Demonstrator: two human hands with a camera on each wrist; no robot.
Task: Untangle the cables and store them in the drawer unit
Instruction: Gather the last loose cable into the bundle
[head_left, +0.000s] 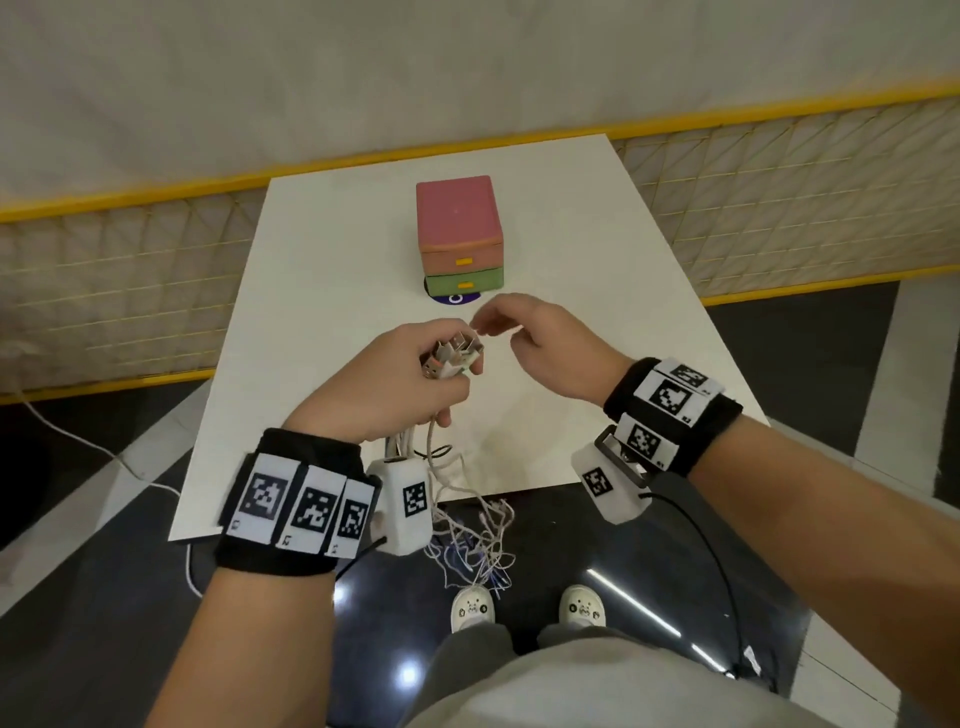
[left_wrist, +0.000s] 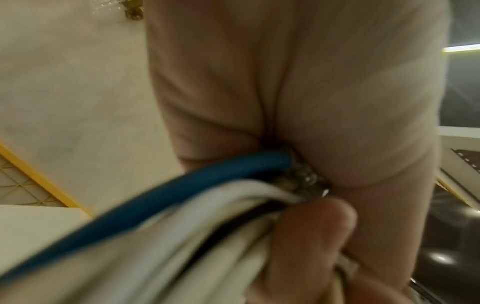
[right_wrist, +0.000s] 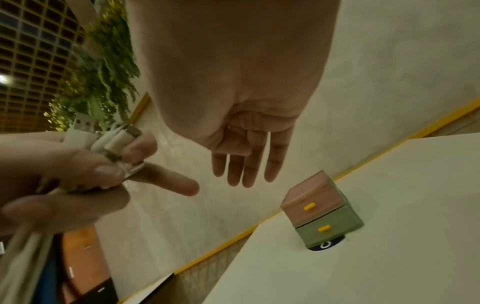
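Dangling nearest the camera, below the tabletop (head_left: 322, 249) edge, the loose cables (head_left: 470, 540) are hanging in a knotted tangle of white, beige and blue strands. Their plug ends (head_left: 451, 358) are being clamped together in the curled fingers of the left hand (head_left: 384, 384), held above the tabletop. The right hand (head_left: 540, 343) is being held just beside the plugs, fingers relaxed and parted, holding nothing. The drawer unit (head_left: 460, 234) is standing further back, both drawers closed. The cables are judged light, limp and prone to snagging; each is best taken at its stiff plug and drawn out gently, since tugging would likely tighten the knots.
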